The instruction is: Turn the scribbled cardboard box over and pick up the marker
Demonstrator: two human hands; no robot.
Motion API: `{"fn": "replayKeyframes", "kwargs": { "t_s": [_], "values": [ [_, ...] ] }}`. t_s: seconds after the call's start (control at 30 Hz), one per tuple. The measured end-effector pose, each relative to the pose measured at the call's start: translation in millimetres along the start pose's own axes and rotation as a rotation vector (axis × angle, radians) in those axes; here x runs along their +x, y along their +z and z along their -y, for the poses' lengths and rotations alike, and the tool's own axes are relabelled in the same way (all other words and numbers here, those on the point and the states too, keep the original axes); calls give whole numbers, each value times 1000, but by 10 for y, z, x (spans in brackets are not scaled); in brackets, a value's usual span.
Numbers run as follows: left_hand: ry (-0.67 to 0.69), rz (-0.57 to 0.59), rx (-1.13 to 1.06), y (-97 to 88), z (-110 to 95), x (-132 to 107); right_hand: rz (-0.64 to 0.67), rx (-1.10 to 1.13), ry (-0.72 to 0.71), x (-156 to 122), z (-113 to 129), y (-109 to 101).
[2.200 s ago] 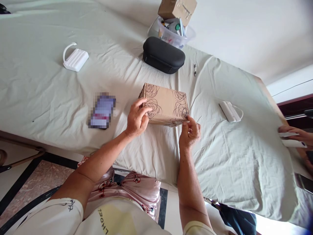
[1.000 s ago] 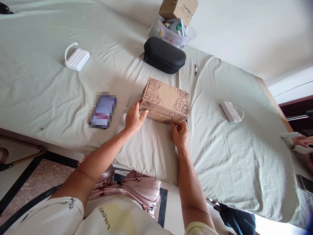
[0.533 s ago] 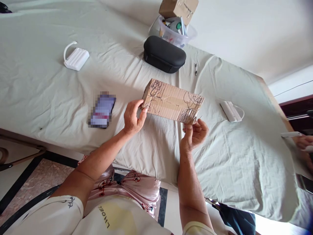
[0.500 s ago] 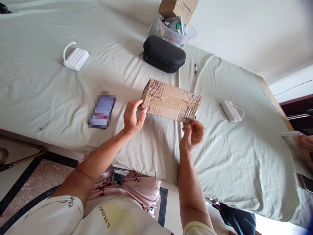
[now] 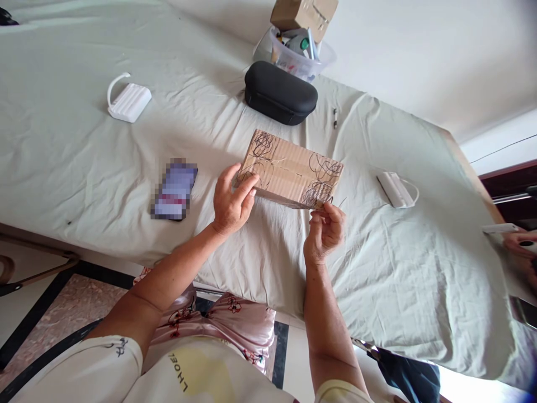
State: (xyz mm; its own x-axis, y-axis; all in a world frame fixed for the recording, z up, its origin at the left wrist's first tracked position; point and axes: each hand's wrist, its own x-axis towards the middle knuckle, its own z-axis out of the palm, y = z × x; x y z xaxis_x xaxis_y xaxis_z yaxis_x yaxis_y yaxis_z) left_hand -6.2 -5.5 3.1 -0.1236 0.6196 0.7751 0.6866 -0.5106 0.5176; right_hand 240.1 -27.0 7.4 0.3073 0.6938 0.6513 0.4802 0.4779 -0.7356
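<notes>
A cardboard box (image 5: 293, 168) with black scribbles at its top corners and a taped seam lies in front of me, its near side partly showing. At its left end, my left hand (image 5: 231, 201) is closed on the near corner, one finger on top and the thumb by the near side. My right hand (image 5: 326, 232) pinches at the near right corner with its fingertips; the exact bit between them is too small to make out. Beyond the box sits a black zippered case (image 5: 281, 92). A phone with a blurred screen (image 5: 174, 190) lies to the left.
White devices with looped straps lie on the left (image 5: 130, 102) and right (image 5: 395, 189) of the pale cloth (image 5: 403, 268). A small pen-like object (image 5: 335, 118) is near the case. Behind stand a clear tub (image 5: 293, 61) and another carton (image 5: 304, 14). Another person's hand (image 5: 520, 242) shows at right.
The box has tipped slightly, showing more of its near side, and shifted a little left. My left index finger has moved onto its top; my right hand still pinches near the corner.
</notes>
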Motion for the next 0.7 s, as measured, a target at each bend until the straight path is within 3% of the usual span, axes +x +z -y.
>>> {"fn": "replayKeyframes", "kwargs": {
  "t_s": [0.2, 0.47, 0.7],
  "values": [
    [24, 39, 2, 57, -1, -4, 123, 22, 65, -4, -73, 34],
    [7, -9, -7, -40, -76, 15, -38, -27, -80, 8, -144, -4],
    [54, -12, 160, -11, -119, 14, 44, -229, -72, 4, -110, -2]
  ]
}}
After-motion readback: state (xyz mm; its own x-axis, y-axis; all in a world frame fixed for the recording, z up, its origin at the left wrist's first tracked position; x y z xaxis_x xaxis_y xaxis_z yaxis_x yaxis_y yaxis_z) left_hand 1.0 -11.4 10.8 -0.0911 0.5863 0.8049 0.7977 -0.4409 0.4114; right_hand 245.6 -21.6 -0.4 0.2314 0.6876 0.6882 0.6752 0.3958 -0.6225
